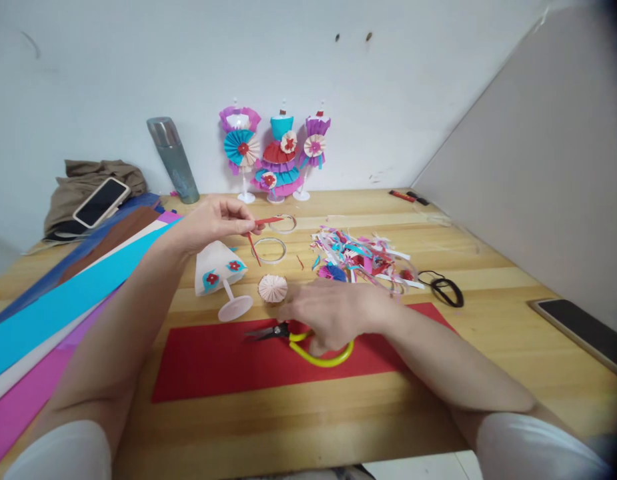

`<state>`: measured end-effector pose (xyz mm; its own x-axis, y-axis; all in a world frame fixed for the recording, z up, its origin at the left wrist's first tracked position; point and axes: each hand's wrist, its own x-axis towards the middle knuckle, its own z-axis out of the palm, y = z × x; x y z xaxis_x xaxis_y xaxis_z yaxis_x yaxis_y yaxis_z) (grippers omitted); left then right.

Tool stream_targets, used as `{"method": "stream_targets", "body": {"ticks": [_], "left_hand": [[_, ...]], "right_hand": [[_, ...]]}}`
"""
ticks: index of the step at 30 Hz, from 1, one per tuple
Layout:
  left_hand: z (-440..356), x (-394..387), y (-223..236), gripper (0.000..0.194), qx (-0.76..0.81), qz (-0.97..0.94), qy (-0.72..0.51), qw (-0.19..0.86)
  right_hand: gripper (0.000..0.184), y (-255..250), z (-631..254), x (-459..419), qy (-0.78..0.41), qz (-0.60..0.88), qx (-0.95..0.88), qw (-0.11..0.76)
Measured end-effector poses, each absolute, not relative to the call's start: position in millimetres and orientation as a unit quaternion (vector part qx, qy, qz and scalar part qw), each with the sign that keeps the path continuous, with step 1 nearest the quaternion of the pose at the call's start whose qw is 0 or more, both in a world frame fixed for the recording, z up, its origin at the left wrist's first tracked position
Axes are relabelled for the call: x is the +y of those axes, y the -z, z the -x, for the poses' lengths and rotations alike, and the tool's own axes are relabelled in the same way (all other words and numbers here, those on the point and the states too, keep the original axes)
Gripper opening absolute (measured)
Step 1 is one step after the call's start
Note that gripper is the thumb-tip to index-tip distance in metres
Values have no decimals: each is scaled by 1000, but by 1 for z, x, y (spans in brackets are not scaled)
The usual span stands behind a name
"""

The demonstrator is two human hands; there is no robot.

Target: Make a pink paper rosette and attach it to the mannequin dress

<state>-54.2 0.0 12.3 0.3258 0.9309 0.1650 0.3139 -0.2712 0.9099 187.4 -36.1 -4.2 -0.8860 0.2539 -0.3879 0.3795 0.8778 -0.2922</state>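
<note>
Left hand (223, 217) pinching red paper (269, 221), scissors (322, 363) (yellow-handled)

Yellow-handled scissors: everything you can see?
The scissors have bright yellow, plastic-looking loop handles and dark, metal-looking blades meeting at a dark pivot. The right hand holds them by the handles, hiding part of the loops. Blades point left in the picture, over the red sheet; whether they touch it isn't clear.

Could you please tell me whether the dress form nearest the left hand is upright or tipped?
Tipped: the white dress form lies on its side, its stem slanting and its round base tilted on edge.
</note>
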Motion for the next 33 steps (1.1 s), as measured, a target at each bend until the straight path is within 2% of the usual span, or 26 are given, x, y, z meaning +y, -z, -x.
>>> {"method": "stream_targets", "body": {"ticks": [3,6,8,10,12,14,18,24,29,33], "left_hand": [[53,0,-10,23,433,-692,-378,436],[51,0,-8,24,425,-683,-379,456],[48,-1,-7,23,420,-687,-374,460],[43,-4,-7,21,413,-696,-363,462],[37,-8,-7,20,404,-703,-351,468],[31,-11,-7,19,393,-707,-342,478],[21,-14,-2,21,380,-708,-341,488],[18,-13,6,19,378,-699,-331,509],[14,-14,3,20,401,-685,-329,512],[11,-16,1,35,420,-661,-349,515]], "right_hand": [[35,5,-179,-50,130,-162,952,225],[22,-4,-184,-52,120,-208,952,190],[20,-12,-191,-46,98,-298,946,83],[26,-17,-198,-36,55,-385,913,-122],[31,-15,-202,-26,52,-358,886,-289],[41,-8,-202,-17,107,-303,881,-347],[28,11,-195,-7,221,-314,852,-355],[11,15,-192,-4,233,-347,833,-364],[13,13,-194,-5,192,-334,845,-370],[15,14,-194,-5,190,-335,838,-387]]}}
